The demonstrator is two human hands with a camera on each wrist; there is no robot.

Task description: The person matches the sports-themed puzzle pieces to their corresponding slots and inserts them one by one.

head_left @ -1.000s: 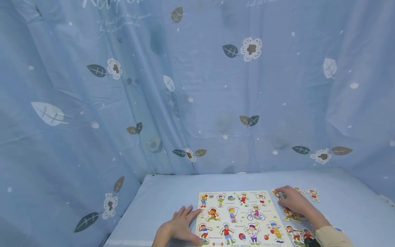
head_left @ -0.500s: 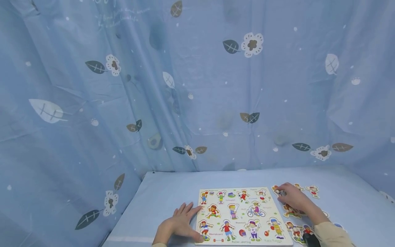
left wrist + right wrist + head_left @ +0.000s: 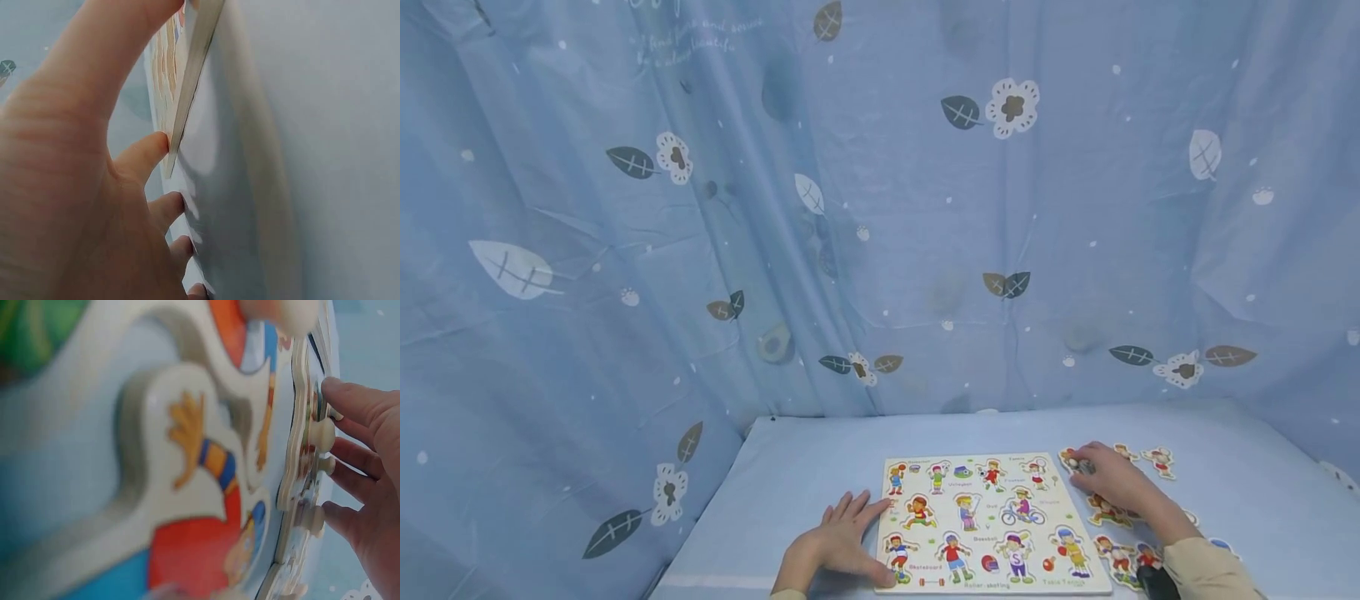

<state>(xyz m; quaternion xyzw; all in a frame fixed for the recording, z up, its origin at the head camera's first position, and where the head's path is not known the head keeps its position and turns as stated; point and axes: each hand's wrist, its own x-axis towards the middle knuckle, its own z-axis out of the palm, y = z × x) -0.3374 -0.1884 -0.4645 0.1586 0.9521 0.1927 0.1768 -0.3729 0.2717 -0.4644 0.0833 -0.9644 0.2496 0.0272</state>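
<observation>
A flat puzzle board (image 3: 1063,515) printed with sports figures and labels lies on the table. My left hand (image 3: 838,546) spreads its fingers along the board's left edge, thumb at the near-left corner. In the left wrist view, the index fingertip (image 3: 159,144) meets the board's edge. Right of the board, my right hand (image 3: 1116,482) reaches among loose figure-shaped pieces. Its thumb and index finger pinch the small knob (image 3: 336,415) of a puzzle piece (image 3: 1067,458) near the board's far-right corner; the fingers partly hide this piece.
Several other knobbed puzzle pieces lie to the right, among them one at the far right (image 3: 1161,462), a running figure (image 3: 1107,510) and a nearer one (image 3: 1116,560). A dark object (image 3: 1157,583) sits under the right wrist. A patterned blue curtain (image 3: 910,250) hangs behind the table.
The view has tipped down slightly, so the table and board appear a little higher. Both hands stay in nearly the same places, with the right hand still at the same piece.
</observation>
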